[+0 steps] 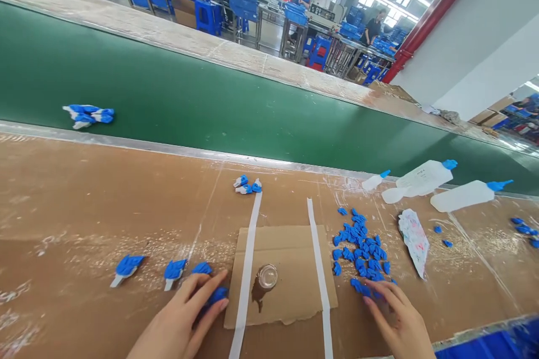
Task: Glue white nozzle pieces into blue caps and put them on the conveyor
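Note:
At the left edge of a cardboard sheet [290, 261], my left hand [185, 311] has its thumb and fingers closed round a blue plastic part [218, 295], partly hidden. Two similar blue parts with pale tabs, one [128, 265] and another [174, 270], lie farther left; a further blue part [202, 267] is just beyond my fingers. My right hand [396, 311] is at the near edge of a pile of small blue pieces [366, 249], fingertips pinching one small blue piece [360, 287]. Between the hands, a small round clear cup [268, 276] sits on the cardboard beside a dark wet mark.
White tape strips [251, 247] cross the cardboard. Blue-and-white assemblies [247, 185] lie beyond it, more [88, 115] on the green belt [210, 106]. White bottles with blue caps [463, 196] and a stained cloth [414, 241] lie at right. Other people work in the background.

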`<control>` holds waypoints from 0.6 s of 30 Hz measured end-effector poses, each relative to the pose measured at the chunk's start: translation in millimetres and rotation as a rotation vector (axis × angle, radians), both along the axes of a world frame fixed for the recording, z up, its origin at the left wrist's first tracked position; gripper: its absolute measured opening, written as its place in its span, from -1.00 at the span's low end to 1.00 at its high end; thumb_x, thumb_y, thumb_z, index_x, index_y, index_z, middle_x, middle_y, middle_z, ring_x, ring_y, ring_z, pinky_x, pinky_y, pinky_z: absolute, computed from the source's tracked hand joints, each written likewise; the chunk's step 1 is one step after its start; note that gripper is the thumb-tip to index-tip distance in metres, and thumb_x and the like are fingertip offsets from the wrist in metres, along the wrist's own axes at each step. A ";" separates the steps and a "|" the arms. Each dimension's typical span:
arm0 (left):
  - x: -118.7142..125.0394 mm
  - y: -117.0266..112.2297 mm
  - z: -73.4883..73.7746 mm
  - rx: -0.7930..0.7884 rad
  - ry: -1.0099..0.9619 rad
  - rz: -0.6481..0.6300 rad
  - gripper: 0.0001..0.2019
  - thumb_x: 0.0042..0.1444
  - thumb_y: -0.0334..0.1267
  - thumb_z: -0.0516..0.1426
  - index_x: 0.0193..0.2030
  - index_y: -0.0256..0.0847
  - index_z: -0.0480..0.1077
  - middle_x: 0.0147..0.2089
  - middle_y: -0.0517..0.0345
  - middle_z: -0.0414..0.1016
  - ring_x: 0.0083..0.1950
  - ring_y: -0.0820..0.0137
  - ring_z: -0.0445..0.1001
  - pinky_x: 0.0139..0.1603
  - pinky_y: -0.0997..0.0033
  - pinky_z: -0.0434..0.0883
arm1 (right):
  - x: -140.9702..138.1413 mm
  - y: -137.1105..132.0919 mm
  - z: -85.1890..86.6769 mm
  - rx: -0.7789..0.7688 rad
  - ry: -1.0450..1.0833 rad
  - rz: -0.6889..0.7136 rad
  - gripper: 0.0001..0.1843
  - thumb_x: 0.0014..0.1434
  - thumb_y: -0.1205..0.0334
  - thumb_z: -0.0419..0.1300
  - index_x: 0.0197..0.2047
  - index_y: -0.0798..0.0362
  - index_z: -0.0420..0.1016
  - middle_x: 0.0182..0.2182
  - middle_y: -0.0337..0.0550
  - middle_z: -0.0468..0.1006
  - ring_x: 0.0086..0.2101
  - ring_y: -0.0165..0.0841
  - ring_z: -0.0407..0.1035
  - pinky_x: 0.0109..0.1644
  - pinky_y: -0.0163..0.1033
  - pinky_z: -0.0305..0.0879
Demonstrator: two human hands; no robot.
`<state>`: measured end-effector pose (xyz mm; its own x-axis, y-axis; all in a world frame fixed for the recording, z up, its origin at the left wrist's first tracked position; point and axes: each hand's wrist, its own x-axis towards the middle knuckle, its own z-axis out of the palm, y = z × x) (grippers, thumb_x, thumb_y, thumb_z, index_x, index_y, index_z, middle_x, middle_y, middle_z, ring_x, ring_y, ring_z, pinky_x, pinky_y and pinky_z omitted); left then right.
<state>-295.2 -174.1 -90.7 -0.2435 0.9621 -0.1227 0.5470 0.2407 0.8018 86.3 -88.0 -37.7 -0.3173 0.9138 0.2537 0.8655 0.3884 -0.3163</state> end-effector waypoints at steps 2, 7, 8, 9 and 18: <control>-3.0 3.4 0.3 0.025 0.141 0.047 -0.62 0.12 0.04 0.02 -0.13 -0.05 0.57 -0.13 0.00 0.60 -0.16 0.11 0.62 -0.30 0.28 0.56 | -1.3 1.6 -3.7 0.035 -0.047 0.029 -0.68 0.27 -0.04 0.09 -0.17 -0.09 0.62 -0.29 -0.10 0.65 -0.28 -0.21 0.57 -0.20 -0.10 0.54; -9.9 12.7 19.7 0.080 0.360 0.080 -0.57 0.17 0.03 -0.07 -0.11 -0.09 0.53 -0.08 -0.03 0.56 -0.41 0.23 0.59 -0.50 0.31 0.49 | -12.7 15.9 -5.7 -0.013 -0.079 0.182 -0.74 0.29 0.12 0.09 -0.24 -0.08 0.62 -0.34 -0.12 0.66 -0.35 -0.23 0.55 -0.28 -0.10 0.52; -11.5 16.5 24.6 0.083 0.369 0.062 -0.59 0.17 0.03 -0.05 -0.09 -0.07 0.52 -0.07 -0.01 0.55 -0.43 0.26 0.57 -0.52 0.34 0.47 | -15.2 18.8 -5.4 -0.014 -0.069 0.223 -0.74 0.30 0.17 0.08 -0.25 -0.08 0.62 -0.34 -0.13 0.67 -0.34 -0.25 0.55 -0.28 -0.12 0.52; -12.9 22.2 29.3 0.094 0.369 0.037 -0.62 0.18 0.02 -0.04 -0.09 -0.05 0.51 -0.07 0.01 0.54 -0.41 0.27 0.58 -0.49 0.36 0.48 | -17.5 21.4 -5.3 -0.007 -0.057 0.265 -0.72 0.30 0.21 0.06 -0.25 -0.09 0.62 -0.33 -0.15 0.68 -0.34 -0.27 0.55 -0.28 -0.14 0.52; -11.3 142.8 48.2 0.036 0.544 -0.013 -0.71 0.19 -0.33 0.06 0.05 -0.18 0.40 0.05 -0.06 0.45 0.08 0.18 0.48 -0.02 0.27 0.47 | -19.1 20.6 -32.6 0.275 0.132 0.111 -0.68 0.28 -0.06 0.10 -0.26 -0.08 0.60 -0.35 -0.19 0.67 -0.36 -0.30 0.57 -0.27 -0.23 0.48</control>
<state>-306.5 -31.3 -42.5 -0.2504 0.9668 0.0508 0.8882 0.2085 0.4095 67.2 -67.4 -70.4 -0.3594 0.7669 0.5317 0.7713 0.5648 -0.2934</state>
